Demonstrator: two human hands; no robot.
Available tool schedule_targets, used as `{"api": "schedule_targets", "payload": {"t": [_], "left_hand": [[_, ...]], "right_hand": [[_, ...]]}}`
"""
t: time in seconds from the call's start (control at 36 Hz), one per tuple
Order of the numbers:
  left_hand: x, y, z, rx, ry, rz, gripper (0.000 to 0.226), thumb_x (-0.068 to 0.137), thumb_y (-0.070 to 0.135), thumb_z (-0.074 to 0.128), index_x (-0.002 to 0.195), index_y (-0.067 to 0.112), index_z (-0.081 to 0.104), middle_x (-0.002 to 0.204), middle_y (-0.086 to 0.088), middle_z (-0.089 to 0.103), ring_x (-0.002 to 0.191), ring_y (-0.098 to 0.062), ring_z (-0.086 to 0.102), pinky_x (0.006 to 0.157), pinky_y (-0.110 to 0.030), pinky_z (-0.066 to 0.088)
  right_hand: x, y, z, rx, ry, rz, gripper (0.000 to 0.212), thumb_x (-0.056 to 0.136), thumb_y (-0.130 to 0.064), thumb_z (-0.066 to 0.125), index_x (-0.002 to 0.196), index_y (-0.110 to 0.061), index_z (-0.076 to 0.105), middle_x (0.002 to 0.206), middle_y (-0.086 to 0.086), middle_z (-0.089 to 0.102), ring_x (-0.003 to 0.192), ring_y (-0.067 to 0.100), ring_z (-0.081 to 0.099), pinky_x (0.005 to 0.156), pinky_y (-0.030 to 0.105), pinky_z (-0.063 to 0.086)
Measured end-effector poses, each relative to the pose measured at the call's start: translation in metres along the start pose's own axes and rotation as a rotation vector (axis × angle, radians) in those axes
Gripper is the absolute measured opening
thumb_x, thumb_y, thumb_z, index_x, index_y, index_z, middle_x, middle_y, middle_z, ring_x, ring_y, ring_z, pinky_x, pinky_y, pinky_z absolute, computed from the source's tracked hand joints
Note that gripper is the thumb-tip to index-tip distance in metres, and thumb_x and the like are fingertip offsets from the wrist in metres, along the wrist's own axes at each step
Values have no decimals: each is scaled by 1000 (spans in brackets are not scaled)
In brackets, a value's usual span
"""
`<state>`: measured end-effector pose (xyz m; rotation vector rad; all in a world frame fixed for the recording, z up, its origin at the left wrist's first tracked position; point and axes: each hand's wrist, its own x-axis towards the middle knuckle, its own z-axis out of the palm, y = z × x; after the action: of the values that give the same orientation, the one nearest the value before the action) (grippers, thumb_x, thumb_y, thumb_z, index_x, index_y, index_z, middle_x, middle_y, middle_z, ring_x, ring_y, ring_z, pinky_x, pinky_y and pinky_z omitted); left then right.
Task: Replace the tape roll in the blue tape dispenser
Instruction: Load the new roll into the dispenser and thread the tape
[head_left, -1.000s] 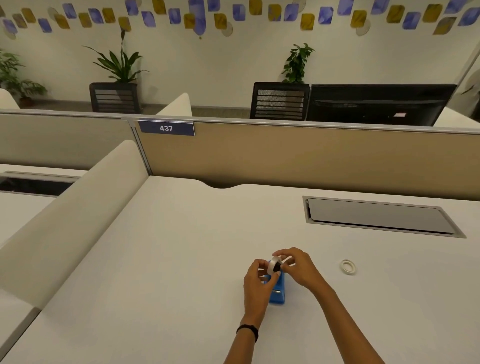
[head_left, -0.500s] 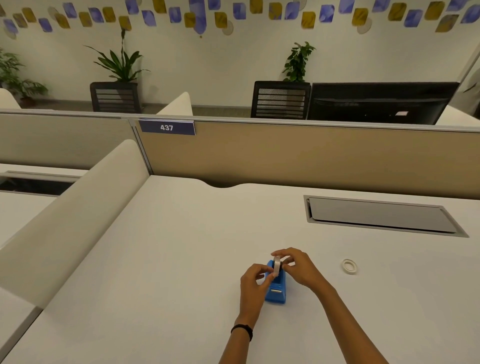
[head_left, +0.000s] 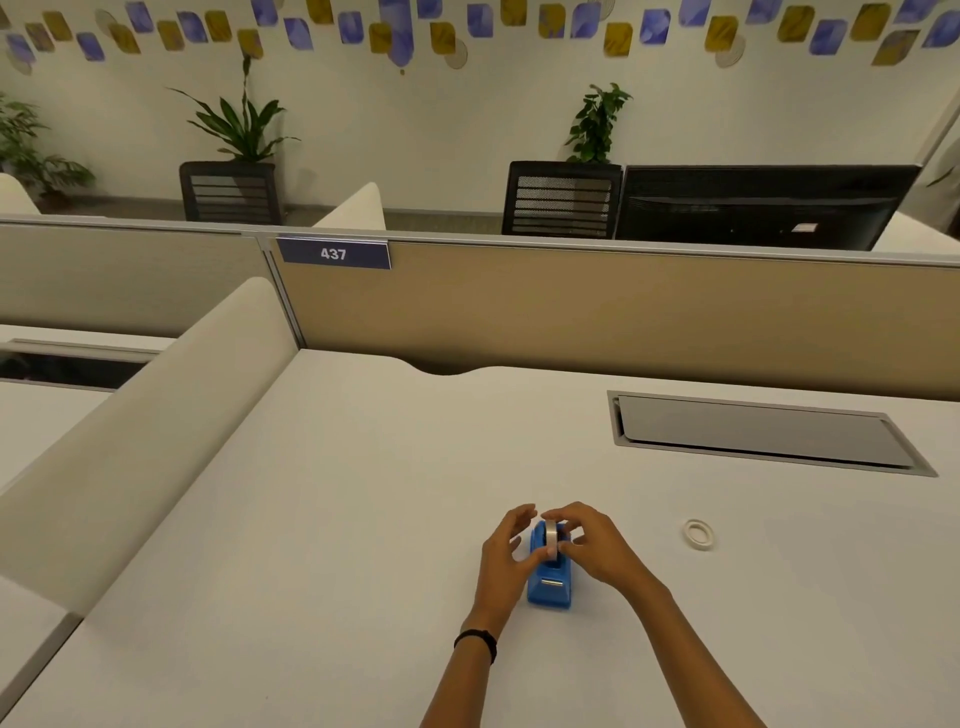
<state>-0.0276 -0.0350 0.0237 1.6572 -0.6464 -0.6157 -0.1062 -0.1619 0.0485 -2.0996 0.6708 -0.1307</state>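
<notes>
The roll (head_left: 550, 540) is down in the dispenser (head_left: 549, 584) now; a second ago it was held up in the air above it, between both sets of fingers. It stands on edge in the cradle at the blue body's far end, the cutter end pointing back toward the person.

The left hand (head_left: 506, 558) has let go: its fingers are spread and loose beside the dispenser, only the thumb near the roll's side. The right hand (head_left: 592, 545) still has its fingertips curled over the roll's top and right side, pressing or steadying it; I cannot tell from here whether it truly pinches it. My guess is that the roll is being seated on its hub, so the swap is nearly done. What likely remains is to pull the tape's free end forward to the cutter. I see no loose end from here.

A thin pale ring (head_left: 697, 533) lies flat on the desk (head_left: 311, 519), well apart to the right; probably the spent core.

The desk is plain white and bare otherwise, with a grey cable hatch (head_left: 763, 431) set into it at the far right. A tan partition (head_left: 623, 312) closes the back, bearing a blue plate (head_left: 333, 253) that reads 437. Beyond it stand two dark mesh chairs, a monitor's back (head_left: 763, 208), potted plants, and a wall dotted with blue and yellow shapes.
</notes>
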Motion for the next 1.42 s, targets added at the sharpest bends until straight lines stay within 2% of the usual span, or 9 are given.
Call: {"api": "schedule_targets", "payload": {"t": [0.08, 0.22, 0.31, 0.56, 0.83, 0.97, 1.11, 1.25, 1.42], "left_hand": [[2, -1, -3, 17, -56, -23, 58, 80, 14, 70, 132, 12, 45, 130, 5, 50, 118, -8, 48, 101, -23, 38], [4, -1, -4, 54, -98, -39, 56, 81, 15, 69, 132, 13, 46, 137, -5, 51, 121, -11, 48, 99, -19, 36], [5, -3, -4, 58, -127, -35, 55, 82, 16, 68, 133, 15, 46, 137, -3, 51, 118, -5, 46, 100, -20, 36], [9, -7, -4, 72, -145, -2, 49, 83, 19, 68, 128, 22, 50, 125, 10, 53, 116, -7, 49, 99, -22, 38], [16, -9, -5, 90, -152, 1, 42, 80, 21, 70, 113, 39, 51, 118, 17, 54, 108, -3, 51, 90, -13, 39], [18, -10, -6, 74, -150, -1, 42, 79, 22, 71, 118, 30, 57, 118, 15, 55, 107, -5, 53, 82, -7, 44], [18, -11, -3, 66, -131, 9, 40, 81, 21, 70, 119, 16, 60, 118, 4, 59, 106, -10, 56, 86, -15, 49], [18, -9, -3, 78, -138, 34, 35, 82, 23, 68, 116, 18, 61, 110, 11, 58, 99, -3, 56, 80, -4, 47], [17, -9, -1, 101, -130, 36, 33, 84, 24, 66, 116, 23, 59, 110, 13, 55, 100, -2, 54, 80, -1, 44]], "right_hand": [[-3, 2, 1, -6, 0, -12, 36, 82, -7, 64, 115, -16, 55, 121, 12, 56, 95, 14, 55, 85, 22, 44], [-5, 4, 3, -56, 24, -33, 36, 83, -9, 64, 117, -17, 55, 123, 9, 55, 108, 21, 51, 91, 26, 40], [-7, 6, 3, -66, 54, -48, 33, 84, -10, 62, 116, -17, 56, 121, 8, 57, 107, 19, 50, 91, 25, 39], [-6, 4, -2, -16, 79, -47, 29, 79, -6, 67, 108, -9, 62, 110, 13, 61, 100, 27, 58, 89, 35, 49], [-4, -2, -8, -73, 8, -43, 34, 82, -8, 64, 115, -10, 59, 115, 13, 60, 103, 26, 57, 94, 35, 48], [-4, -5, -11, -105, -34, -76, 29, 84, -7, 62, 112, -13, 61, 109, 13, 62, 96, 24, 60, 86, 25, 48], [-5, -6, -11, -136, -67, -80, 28, 87, -11, 58, 114, -16, 59, 113, 12, 60, 95, 21, 58, 85, 23, 47], [-6, -8, -11, -118, -73, -35, 33, 88, -13, 56, 121, -14, 54, 120, 12, 61, 93, 18, 56, 81, 15, 42], [-5, -10, -12, -131, -88, -35, 33, 89, -13, 55, 122, -13, 54, 120, 14, 61, 101, 27, 58, 87, 23, 42]]}}
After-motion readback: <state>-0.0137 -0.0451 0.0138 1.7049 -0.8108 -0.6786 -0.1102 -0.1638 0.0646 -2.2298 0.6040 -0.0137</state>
